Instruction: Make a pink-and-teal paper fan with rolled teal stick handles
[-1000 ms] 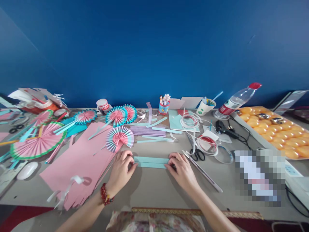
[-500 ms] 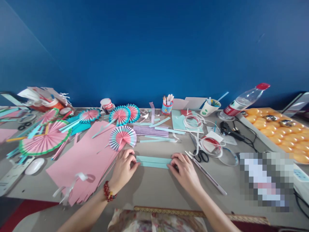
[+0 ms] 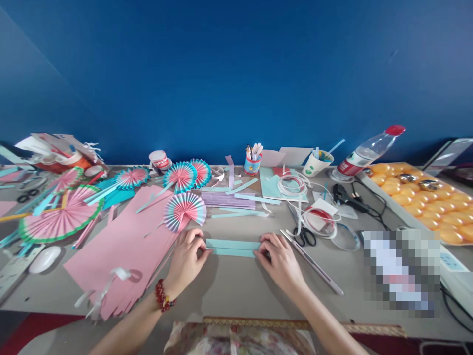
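A folded strip of light-blue paper (image 3: 232, 247) lies crosswise on the table in front of me, with a crease line along its length. My left hand (image 3: 191, 251) pinches its left end between thumb and curled fingers. At the opposite end, my right hand (image 3: 278, 254) grips the paper the same way. Just beyond my left hand rests a pink, white and blue pleated paper fan (image 3: 184, 211). Close to my right hand lie a slim craft knife (image 3: 314, 264) and a pair of black-handled scissors (image 3: 305, 236).
Pink paper sheets (image 3: 121, 246) spread to the left, near a large green-edged fan (image 3: 61, 217). Purple paper (image 3: 228, 199) and a pen cup (image 3: 253, 161) stand behind. A ribbon coil (image 3: 320, 222), a tilted bottle (image 3: 364, 155) and a tray of orange bubble-like domes (image 3: 417, 197) occupy the right.
The whole view has shifted slightly, so the table's things appear a little further left. Both hands keep their hold on the blue paper strip.
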`<act>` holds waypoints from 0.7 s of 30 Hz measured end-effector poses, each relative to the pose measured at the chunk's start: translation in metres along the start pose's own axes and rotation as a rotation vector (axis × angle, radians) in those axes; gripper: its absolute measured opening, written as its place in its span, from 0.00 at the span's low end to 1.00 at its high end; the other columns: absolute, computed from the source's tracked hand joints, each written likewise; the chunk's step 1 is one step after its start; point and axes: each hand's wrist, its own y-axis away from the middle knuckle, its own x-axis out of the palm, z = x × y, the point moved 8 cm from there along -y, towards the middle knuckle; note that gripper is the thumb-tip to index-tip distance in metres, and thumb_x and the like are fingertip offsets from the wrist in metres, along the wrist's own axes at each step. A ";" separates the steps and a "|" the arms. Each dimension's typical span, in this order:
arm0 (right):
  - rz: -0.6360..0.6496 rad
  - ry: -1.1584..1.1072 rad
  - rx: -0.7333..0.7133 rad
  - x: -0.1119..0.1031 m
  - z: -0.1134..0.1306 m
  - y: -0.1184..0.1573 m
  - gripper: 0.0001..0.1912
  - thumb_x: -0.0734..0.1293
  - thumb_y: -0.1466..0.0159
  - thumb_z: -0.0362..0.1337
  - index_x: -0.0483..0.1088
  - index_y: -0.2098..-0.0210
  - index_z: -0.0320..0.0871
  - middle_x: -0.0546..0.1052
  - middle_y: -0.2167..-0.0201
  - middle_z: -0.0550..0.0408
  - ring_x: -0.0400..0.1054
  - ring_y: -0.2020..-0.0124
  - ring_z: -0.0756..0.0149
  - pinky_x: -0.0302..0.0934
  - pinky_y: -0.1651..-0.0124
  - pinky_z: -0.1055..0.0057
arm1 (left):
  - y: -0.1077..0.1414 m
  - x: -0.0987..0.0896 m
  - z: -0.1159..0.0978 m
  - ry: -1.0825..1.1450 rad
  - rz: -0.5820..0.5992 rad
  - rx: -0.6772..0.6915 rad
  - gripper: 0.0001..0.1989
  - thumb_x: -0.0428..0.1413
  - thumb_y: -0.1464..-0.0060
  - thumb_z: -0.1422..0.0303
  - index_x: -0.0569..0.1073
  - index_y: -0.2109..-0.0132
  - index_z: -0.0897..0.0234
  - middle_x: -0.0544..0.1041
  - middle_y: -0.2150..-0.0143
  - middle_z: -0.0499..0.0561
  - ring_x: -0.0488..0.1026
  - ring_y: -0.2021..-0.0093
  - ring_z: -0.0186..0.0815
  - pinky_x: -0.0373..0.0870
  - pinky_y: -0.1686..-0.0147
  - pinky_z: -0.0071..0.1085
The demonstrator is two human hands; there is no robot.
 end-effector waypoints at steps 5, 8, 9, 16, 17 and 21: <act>-0.012 -0.024 0.013 0.000 -0.001 0.000 0.09 0.66 0.35 0.36 0.64 0.71 0.46 0.72 0.62 0.52 0.66 0.60 0.58 0.61 0.54 0.60 | 0.000 0.000 -0.001 -0.020 0.007 0.000 0.09 0.58 0.42 0.67 0.67 0.69 0.60 0.70 0.54 0.53 0.69 0.51 0.45 0.67 0.54 0.43; -0.016 -0.030 0.012 -0.001 -0.001 0.000 0.09 0.66 0.35 0.36 0.64 0.71 0.46 0.72 0.62 0.52 0.66 0.60 0.58 0.62 0.54 0.60 | 0.000 0.000 -0.001 -0.028 0.007 0.001 0.08 0.58 0.42 0.67 0.68 0.69 0.61 0.70 0.54 0.53 0.70 0.51 0.45 0.67 0.54 0.43; -0.015 -0.032 0.013 -0.001 -0.001 0.000 0.09 0.66 0.35 0.36 0.64 0.71 0.46 0.72 0.62 0.52 0.67 0.59 0.58 0.62 0.54 0.60 | 0.000 0.000 -0.001 -0.029 0.009 0.002 0.08 0.58 0.41 0.67 0.68 0.69 0.61 0.70 0.54 0.54 0.70 0.51 0.45 0.67 0.54 0.43; -0.022 -0.047 0.010 -0.001 -0.001 0.001 0.08 0.65 0.34 0.37 0.63 0.69 0.47 0.72 0.62 0.52 0.67 0.59 0.57 0.61 0.53 0.59 | -0.001 -0.001 -0.001 -0.024 0.011 0.008 0.09 0.57 0.41 0.66 0.68 0.68 0.60 0.70 0.54 0.54 0.70 0.51 0.45 0.67 0.54 0.42; -0.030 -0.043 0.003 -0.001 -0.001 0.002 0.08 0.65 0.34 0.37 0.63 0.69 0.47 0.72 0.63 0.52 0.67 0.59 0.57 0.61 0.53 0.59 | -0.001 -0.001 -0.001 -0.023 0.014 0.005 0.08 0.57 0.41 0.66 0.68 0.68 0.60 0.70 0.54 0.54 0.70 0.51 0.45 0.67 0.53 0.42; -0.087 -0.019 -0.030 -0.003 0.000 0.003 0.06 0.64 0.33 0.38 0.62 0.66 0.46 0.70 0.63 0.51 0.67 0.59 0.57 0.61 0.52 0.58 | 0.000 0.001 0.000 -0.025 0.025 -0.004 0.08 0.57 0.42 0.67 0.68 0.68 0.61 0.70 0.54 0.54 0.69 0.51 0.45 0.67 0.53 0.42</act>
